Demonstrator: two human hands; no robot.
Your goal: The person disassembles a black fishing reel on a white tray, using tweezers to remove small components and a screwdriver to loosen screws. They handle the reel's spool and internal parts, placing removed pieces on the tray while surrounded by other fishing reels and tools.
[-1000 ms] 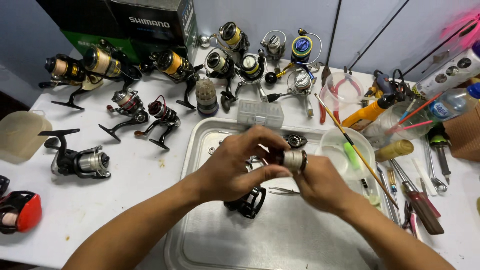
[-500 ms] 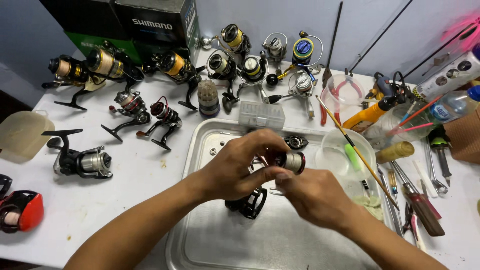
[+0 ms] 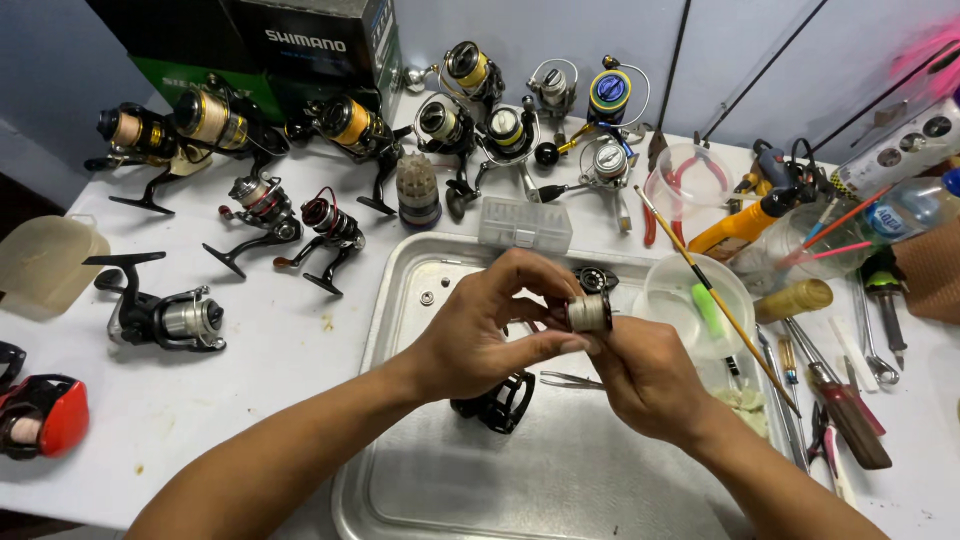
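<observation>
Both your hands meet over the shallow metal tray (image 3: 400,300): left hand (image 3: 480,340) fingers pinched on the small line-wound silver spool (image 3: 588,313), right hand (image 3: 645,375) cupping beneath, so loose parts drop in the tray beside the black reel body (image 3: 497,400).

Spool (image 3: 588,312) now higher over tray (image 3: 400,300) (both hands (image 3: 480,335) raised w/ it)
</observation>
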